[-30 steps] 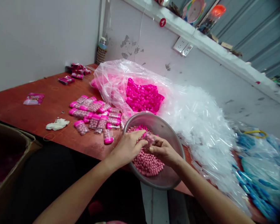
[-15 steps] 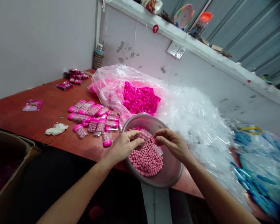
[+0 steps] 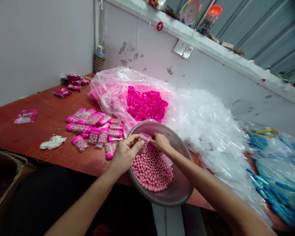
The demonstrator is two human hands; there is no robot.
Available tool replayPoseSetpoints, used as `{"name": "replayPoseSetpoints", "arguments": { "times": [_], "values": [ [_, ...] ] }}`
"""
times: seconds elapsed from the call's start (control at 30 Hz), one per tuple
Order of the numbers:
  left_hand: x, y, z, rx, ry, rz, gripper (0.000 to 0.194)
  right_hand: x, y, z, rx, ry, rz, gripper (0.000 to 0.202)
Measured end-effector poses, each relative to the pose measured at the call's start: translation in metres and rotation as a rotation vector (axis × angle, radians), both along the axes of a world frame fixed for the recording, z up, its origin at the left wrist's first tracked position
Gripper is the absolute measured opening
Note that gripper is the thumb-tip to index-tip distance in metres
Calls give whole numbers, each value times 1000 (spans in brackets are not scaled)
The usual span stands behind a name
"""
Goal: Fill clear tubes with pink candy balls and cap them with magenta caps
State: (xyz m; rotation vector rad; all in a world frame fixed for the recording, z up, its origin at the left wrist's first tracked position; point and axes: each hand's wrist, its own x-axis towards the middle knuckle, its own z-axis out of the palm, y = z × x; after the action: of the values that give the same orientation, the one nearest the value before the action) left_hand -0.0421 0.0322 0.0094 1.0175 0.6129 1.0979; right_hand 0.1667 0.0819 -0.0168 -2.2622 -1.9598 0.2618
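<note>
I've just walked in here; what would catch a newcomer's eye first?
Probably the hot-pink pieces in the open plastic bag, just behind the grey bowl, and the big heap of clear plastic pieces to its right. Next come the pink beads in the bowl, where the left hand holds a small clear container and the right hand is close beside it.
</note>
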Motion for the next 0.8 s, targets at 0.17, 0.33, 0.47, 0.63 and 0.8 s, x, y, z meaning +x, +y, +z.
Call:
{"name": "replayPoseSetpoints", "arguments": {
  "times": [0.17,0.33,0.47,0.63,0.8],
  "values": [
    [0,-1,0,-8,29,-27,27,-2,-9,15,38,88,55,24],
    [1,-5,0,43,52,-44,26,-21,-43,42,211,465,219,32],
    [1,-7,2,-23,-39,-66,27,-40,-73,55,105,798,289,40],
    [0,-8,6,-131,-111,-110,32,-41,-89,55,-71,1218,87,28],
    [-1,-14,8,36,-54,-153,25,-33,-89,59,-100,1244,80,21]
  ]
}}
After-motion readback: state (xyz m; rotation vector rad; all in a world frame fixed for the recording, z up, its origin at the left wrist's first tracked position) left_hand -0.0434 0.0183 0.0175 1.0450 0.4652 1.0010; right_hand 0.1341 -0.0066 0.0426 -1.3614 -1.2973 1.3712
